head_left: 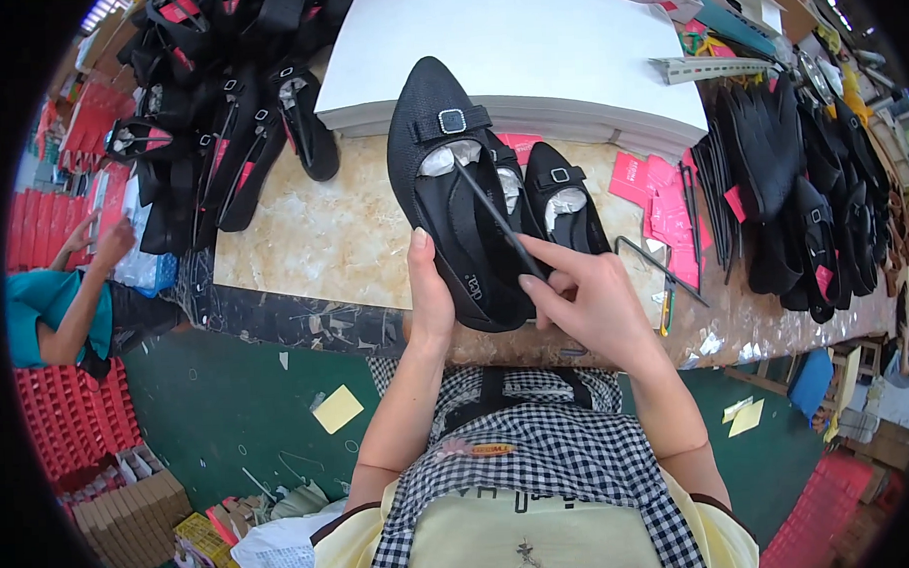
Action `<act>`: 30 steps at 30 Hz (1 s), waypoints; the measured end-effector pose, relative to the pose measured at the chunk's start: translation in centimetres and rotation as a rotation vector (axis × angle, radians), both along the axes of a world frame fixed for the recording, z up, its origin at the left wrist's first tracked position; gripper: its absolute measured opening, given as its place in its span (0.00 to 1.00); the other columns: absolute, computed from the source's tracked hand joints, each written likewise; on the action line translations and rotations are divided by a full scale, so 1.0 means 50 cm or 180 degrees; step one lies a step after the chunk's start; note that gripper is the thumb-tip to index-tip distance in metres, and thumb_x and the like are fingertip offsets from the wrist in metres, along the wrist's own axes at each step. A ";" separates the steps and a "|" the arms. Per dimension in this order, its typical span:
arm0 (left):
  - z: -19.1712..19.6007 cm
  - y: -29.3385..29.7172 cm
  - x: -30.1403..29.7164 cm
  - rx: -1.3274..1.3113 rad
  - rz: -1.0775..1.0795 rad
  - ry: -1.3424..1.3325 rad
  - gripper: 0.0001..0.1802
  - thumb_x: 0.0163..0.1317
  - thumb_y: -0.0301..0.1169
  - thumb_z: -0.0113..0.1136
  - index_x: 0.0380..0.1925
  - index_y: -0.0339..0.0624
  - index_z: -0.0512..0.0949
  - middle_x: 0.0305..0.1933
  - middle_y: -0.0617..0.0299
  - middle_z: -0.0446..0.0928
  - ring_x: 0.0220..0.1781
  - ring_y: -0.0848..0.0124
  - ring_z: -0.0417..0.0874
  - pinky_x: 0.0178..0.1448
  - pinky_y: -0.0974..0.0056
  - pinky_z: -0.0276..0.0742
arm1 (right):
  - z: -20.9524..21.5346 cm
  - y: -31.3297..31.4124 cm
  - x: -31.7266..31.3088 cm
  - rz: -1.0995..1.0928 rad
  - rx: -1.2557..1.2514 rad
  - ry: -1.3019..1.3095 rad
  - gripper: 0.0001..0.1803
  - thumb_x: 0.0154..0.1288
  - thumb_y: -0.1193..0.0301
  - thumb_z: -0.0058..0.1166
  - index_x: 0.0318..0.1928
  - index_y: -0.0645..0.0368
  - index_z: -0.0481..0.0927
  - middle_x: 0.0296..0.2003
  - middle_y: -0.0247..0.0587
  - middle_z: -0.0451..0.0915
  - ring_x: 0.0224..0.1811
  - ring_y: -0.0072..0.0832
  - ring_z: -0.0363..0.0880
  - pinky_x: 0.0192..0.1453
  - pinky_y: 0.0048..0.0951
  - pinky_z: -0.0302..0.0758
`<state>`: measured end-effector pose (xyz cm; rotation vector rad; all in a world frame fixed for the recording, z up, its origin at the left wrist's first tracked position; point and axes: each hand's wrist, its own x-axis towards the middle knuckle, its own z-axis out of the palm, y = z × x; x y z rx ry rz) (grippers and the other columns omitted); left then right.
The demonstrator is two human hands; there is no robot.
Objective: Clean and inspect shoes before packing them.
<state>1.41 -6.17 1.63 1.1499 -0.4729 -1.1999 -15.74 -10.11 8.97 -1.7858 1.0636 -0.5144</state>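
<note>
Black shoe [438, 206] gripped in left hand [431, 293]; right hand [587, 291] pinches dark rod [493, 213], tip inside shoe

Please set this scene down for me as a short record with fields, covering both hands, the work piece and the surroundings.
Left hand: supports the black shoe along its left side
Right hand: grips a thin dark rod
Rod position: far end at the white stuffing in the toe
Shoe detail: bow with square buckle, toe pointing away from the wearer
Beyond: white stack
Right side: pink cards, bent rod, more black shoes
Far left: co-worker in a turquoise top
</note>
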 end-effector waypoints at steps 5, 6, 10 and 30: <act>-0.029 0.007 0.006 -0.0137 -0.0063 -0.0205 0.40 0.72 0.61 0.29 0.60 0.37 0.71 0.56 0.54 0.78 0.58 0.65 0.78 0.64 0.61 0.70 | 0.007 -0.002 0.019 -0.0226 0.0009 0.0103 0.17 0.63 0.68 0.59 0.52 0.59 0.82 0.15 0.46 0.76 0.17 0.34 0.80 0.22 0.32 0.71; -0.029 0.010 0.003 -0.0110 -0.0150 -0.0179 0.40 0.71 0.62 0.28 0.61 0.38 0.70 0.58 0.56 0.77 0.59 0.66 0.77 0.65 0.61 0.70 | 0.004 0.001 0.026 -0.0326 -0.0532 0.0059 0.16 0.63 0.68 0.59 0.50 0.59 0.83 0.15 0.46 0.76 0.17 0.35 0.79 0.22 0.33 0.71; -0.010 0.020 -0.041 0.0174 -0.0052 -0.0125 0.43 0.71 0.65 0.25 0.64 0.41 0.68 0.63 0.58 0.73 0.64 0.65 0.73 0.68 0.61 0.66 | -0.006 -0.007 0.064 -0.0683 -0.1903 -0.0208 0.12 0.62 0.69 0.59 0.45 0.61 0.83 0.14 0.42 0.76 0.16 0.35 0.78 0.21 0.34 0.71; 0.019 -0.042 0.000 0.1848 -0.1643 -0.3684 0.36 0.60 0.28 0.59 0.68 0.32 0.62 0.41 0.50 0.80 0.35 0.57 0.80 0.43 0.59 0.75 | -0.162 -0.033 -0.267 -0.2219 -0.0602 -0.0067 0.12 0.71 0.64 0.53 0.43 0.60 0.78 0.27 0.44 0.85 0.24 0.32 0.84 0.28 0.30 0.76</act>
